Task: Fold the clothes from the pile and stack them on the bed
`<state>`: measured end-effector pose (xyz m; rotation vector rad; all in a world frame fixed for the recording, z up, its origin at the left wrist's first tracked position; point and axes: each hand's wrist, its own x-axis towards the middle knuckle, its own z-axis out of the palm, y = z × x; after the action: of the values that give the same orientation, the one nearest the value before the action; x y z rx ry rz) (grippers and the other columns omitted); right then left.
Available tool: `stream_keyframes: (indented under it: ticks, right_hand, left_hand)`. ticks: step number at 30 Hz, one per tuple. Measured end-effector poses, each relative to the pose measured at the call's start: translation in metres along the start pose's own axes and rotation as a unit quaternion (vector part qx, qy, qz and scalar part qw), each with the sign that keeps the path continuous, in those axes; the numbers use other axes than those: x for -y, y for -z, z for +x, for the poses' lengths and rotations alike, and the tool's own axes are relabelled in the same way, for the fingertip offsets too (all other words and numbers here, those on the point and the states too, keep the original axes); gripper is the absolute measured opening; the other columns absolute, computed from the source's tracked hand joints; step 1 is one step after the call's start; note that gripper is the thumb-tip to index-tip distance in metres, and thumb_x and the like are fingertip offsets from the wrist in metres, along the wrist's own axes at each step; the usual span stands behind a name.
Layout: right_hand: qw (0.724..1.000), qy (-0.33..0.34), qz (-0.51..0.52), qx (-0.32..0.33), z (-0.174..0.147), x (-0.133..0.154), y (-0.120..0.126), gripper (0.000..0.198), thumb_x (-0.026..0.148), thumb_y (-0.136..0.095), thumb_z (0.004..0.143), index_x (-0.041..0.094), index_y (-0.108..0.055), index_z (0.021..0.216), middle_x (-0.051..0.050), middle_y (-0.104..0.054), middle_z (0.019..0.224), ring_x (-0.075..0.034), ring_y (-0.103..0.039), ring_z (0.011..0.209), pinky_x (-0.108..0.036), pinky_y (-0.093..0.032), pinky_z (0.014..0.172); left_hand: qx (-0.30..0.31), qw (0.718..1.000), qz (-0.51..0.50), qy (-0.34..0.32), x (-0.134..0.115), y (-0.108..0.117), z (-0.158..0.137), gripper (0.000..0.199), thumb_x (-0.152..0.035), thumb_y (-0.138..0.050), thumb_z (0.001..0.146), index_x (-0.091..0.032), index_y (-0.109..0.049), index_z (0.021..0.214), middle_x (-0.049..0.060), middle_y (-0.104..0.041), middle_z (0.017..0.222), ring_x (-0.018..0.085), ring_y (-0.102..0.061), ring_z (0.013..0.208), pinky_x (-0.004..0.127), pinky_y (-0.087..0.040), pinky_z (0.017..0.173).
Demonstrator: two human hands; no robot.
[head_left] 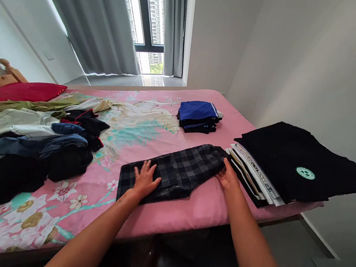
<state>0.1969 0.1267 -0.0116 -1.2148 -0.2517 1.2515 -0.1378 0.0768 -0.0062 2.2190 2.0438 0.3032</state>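
Black-and-grey plaid trousers (180, 168) lie folded lengthwise near the front edge of the bed, wider at the left and narrowing to the right. My left hand (145, 180) rests flat on their left part, fingers spread. At the far right end, my right hand (228, 176) pinches the narrow end of the trousers, its fingertips partly hidden by the cloth. Just right of that hand stands a stack of folded clothes (253, 172), topped by a black shirt (274, 157) with a round green-and-white badge.
A smaller folded pile with blue shorts (198, 111) on top sits farther back on the pink floral bedsheet (131, 145). Loose clothes (42, 143) are heaped at the left, near a red pillow (25, 90). Walls, grey curtains (95, 17) and a window stand beyond the bed.
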Motion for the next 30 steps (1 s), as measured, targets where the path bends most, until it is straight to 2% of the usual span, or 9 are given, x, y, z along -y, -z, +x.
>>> stream_keyframes:
  ticks: [3, 6, 9, 11, 15, 17, 21, 24, 30]
  right_hand:
    - [0.999, 0.024, 0.007, -0.029, 0.008, 0.009, -0.012, 0.036, 0.028, -0.069, 0.067, 0.013, -0.059, 0.098, -0.004, -0.065, 0.082, -0.014, -0.062, 0.068, -0.031, -0.056, 0.063]
    - [0.994, 0.054, 0.0, -0.094, 0.023, 0.004, -0.013, 0.03, 0.014, -0.065, 0.061, 0.011, -0.059, 0.09, 0.001, -0.061, 0.077, -0.012, -0.06, 0.067, -0.026, -0.055, 0.062]
    - [0.991, 0.065, -0.012, -0.114, 0.034, -0.006, -0.002, 0.022, 0.013, -0.057, 0.064, 0.014, -0.057, 0.086, 0.006, -0.057, 0.073, -0.009, -0.058, 0.066, -0.021, -0.054, 0.062]
    - [0.995, 0.065, 0.023, -0.067, 0.036, -0.008, 0.008, 0.018, 0.012, -0.053, 0.065, 0.014, -0.056, 0.083, 0.006, -0.057, 0.073, -0.009, -0.059, 0.068, -0.022, -0.055, 0.065]
    - [0.988, 0.038, 0.117, 0.093, 0.028, -0.001, 0.019, 0.019, 0.011, -0.052, 0.069, 0.015, -0.057, 0.086, 0.003, -0.061, 0.08, -0.012, -0.062, 0.078, -0.031, -0.056, 0.077]
    - [0.985, 0.046, 0.127, 0.104, 0.019, 0.005, 0.016, 0.02, 0.012, -0.054, 0.07, 0.015, -0.058, 0.09, 0.002, -0.063, 0.085, -0.013, -0.063, 0.084, -0.033, -0.056, 0.08]
    - [0.982, 0.111, 0.139, 0.063, -0.016, 0.02, -0.011, 0.027, 0.012, -0.061, 0.069, 0.015, -0.059, 0.095, 0.001, -0.064, 0.093, -0.013, -0.063, 0.092, -0.033, -0.055, 0.086]
    - [0.973, 0.185, 0.094, 0.1, -0.059, 0.023, -0.046, 0.038, 0.013, -0.069, 0.063, 0.014, -0.06, 0.099, 0.001, -0.064, 0.095, -0.014, -0.064, 0.09, -0.033, -0.053, 0.088]
    - [0.946, 0.293, -0.062, 0.12, -0.15, -0.02, -0.123, 0.048, 0.028, -0.075, 0.062, 0.014, -0.057, 0.104, -0.001, -0.064, 0.096, -0.012, -0.062, 0.083, -0.032, -0.053, 0.085]
  left_hand:
    - [-0.012, 0.999, -0.033, -0.038, -0.045, -0.003, 0.007, 0.053, -0.043, -0.041, 0.09, -0.02, -0.043, 0.137, 0.01, -0.028, 0.152, 0.028, -0.017, 0.142, 0.055, -0.009, 0.114]
    - [0.032, 0.999, -0.032, -0.01, -0.08, -0.021, 0.014, 0.08, -0.065, -0.039, 0.083, -0.014, -0.031, 0.144, 0.016, -0.017, 0.154, 0.032, -0.009, 0.143, 0.058, -0.003, 0.112]
    - [0.059, 0.998, -0.003, -0.002, -0.093, -0.037, 0.014, 0.098, -0.076, -0.038, 0.076, -0.011, -0.02, 0.148, 0.017, -0.006, 0.156, 0.032, -0.001, 0.143, 0.059, 0.008, 0.11]
    - [0.07, 0.998, 0.004, -0.004, -0.093, -0.041, 0.013, 0.1, -0.077, -0.036, 0.075, -0.012, -0.017, 0.148, 0.015, -0.003, 0.156, 0.032, 0.002, 0.143, 0.059, 0.01, 0.109]
    - [0.078, 0.997, 0.001, -0.001, -0.09, -0.041, 0.015, 0.104, -0.079, -0.039, 0.072, -0.016, -0.012, 0.149, 0.011, -0.001, 0.157, 0.035, 0.004, 0.142, 0.063, 0.008, 0.108]
    - [0.077, 0.997, 0.0, 0.001, -0.09, -0.041, 0.015, 0.105, -0.079, -0.041, 0.071, -0.016, -0.011, 0.15, 0.011, -0.002, 0.157, 0.036, 0.004, 0.142, 0.063, 0.009, 0.107]
    - [0.069, 0.998, -0.01, -0.005, -0.089, -0.043, 0.013, 0.102, -0.078, -0.04, 0.072, -0.017, -0.013, 0.15, 0.009, -0.004, 0.157, 0.035, 0.005, 0.142, 0.062, 0.01, 0.108]
    - [0.068, 0.997, -0.027, -0.006, -0.087, -0.042, 0.012, 0.1, -0.077, -0.04, 0.073, -0.018, -0.016, 0.149, 0.01, -0.005, 0.157, 0.036, 0.004, 0.142, 0.063, 0.011, 0.107]
    - [0.045, 0.991, -0.121, -0.027, -0.08, -0.025, -0.001, 0.083, -0.056, -0.052, 0.078, -0.018, -0.026, 0.146, 0.012, -0.013, 0.156, 0.035, -0.003, 0.143, 0.062, 0.012, 0.108]
